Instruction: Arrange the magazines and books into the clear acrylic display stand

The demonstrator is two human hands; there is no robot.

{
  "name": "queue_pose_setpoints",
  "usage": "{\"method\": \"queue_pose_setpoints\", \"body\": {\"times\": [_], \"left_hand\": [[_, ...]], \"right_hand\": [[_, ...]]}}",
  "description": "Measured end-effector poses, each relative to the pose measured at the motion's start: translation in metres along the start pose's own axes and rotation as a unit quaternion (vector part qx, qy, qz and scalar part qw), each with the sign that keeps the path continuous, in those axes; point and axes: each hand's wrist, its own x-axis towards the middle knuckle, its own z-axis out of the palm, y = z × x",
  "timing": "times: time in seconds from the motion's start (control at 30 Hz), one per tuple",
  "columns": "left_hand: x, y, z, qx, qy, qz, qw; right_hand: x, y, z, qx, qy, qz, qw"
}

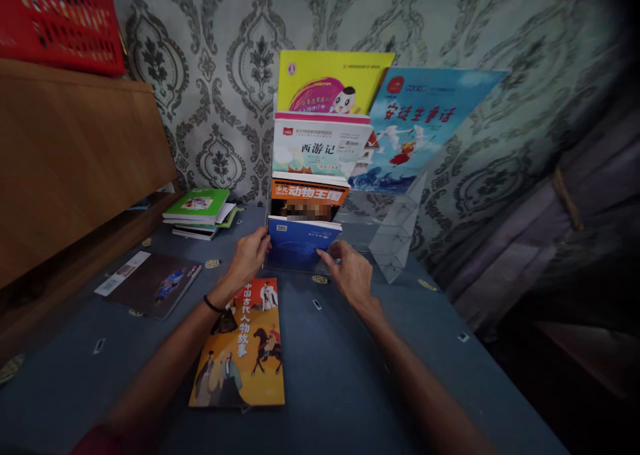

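Note:
A dark blue book (300, 245) stands in the lowest front tier of a clear stepped rack (395, 231). My left hand (249, 255) pinches its left edge with thumb and fingers. On the other side my right hand (350, 271) is closed at the book's right edge, its thumb against the front cover. Behind it, tier by tier, rise an orange-and-black book (310, 193), a white book with a pink top edge (320, 145) and a yellow book (330, 75). A light blue book (420, 125) leans in the right column. Below my left wrist lies an orange book (250, 355), flat, cover up.
A dark book (150, 285) lies at the left, with a stack of books (197, 208) topped in green behind it. A wooden cabinet (75, 155) bearing a red basket (65, 25) borders the left. Patterned wall stands behind; a curtain (525, 235) hangs right.

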Motion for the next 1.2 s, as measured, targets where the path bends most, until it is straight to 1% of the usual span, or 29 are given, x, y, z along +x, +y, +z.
{"method": "queue_pose_setpoints", "body": {"times": [0.07, 0.2, 0.3, 0.47, 0.63, 0.83, 0.9, 0.97, 1.03, 1.1, 1.13, 1.2], "left_hand": [[0.000, 0.000, 0.000, 0.006, -0.001, 0.001, 1.000], [0.000, 0.000, -0.002, 0.018, -0.014, -0.003, 1.000], [-0.001, -0.001, -0.004, 0.032, -0.024, 0.007, 0.999], [-0.006, 0.001, -0.007, 0.043, -0.023, 0.016, 0.999], [-0.012, 0.003, -0.010, 0.052, -0.032, 0.015, 0.998], [-0.018, 0.005, -0.012, 0.049, -0.035, 0.021, 0.998], [-0.021, 0.002, -0.014, 0.068, -0.042, 0.022, 0.997], [-0.027, -0.005, -0.022, 0.107, -0.051, 0.016, 0.993], [-0.037, -0.019, -0.035, 0.170, -0.058, -0.002, 0.984], [-0.051, -0.036, -0.054, 0.261, -0.067, -0.035, 0.962], [-0.060, -0.046, -0.065, 0.311, -0.073, -0.059, 0.946], [-0.078, -0.064, -0.088, 0.401, -0.088, -0.125, 0.903]], "right_hand": [[0.001, 0.002, 0.000, 0.030, 0.002, 0.011, 0.999], [0.001, 0.004, 0.000, 0.081, -0.001, -0.029, 0.996], [0.002, 0.004, 0.001, 0.090, -0.005, -0.033, 0.995], [0.001, 0.003, 0.000, 0.103, -0.019, -0.033, 0.994], [-0.003, 0.002, -0.001, 0.128, -0.016, -0.043, 0.991], [-0.007, 0.001, -0.002, 0.140, -0.016, -0.038, 0.989], [-0.008, 0.002, -0.001, 0.139, -0.014, -0.043, 0.989], [-0.011, 0.004, 0.001, 0.139, -0.010, -0.047, 0.989], [-0.014, 0.008, 0.004, 0.144, 0.001, -0.051, 0.988], [-0.019, 0.014, 0.008, 0.151, 0.018, -0.060, 0.986], [-0.023, 0.017, 0.010, 0.152, 0.031, -0.066, 0.986], [-0.032, 0.022, 0.013, 0.147, 0.060, -0.079, 0.984]]}}
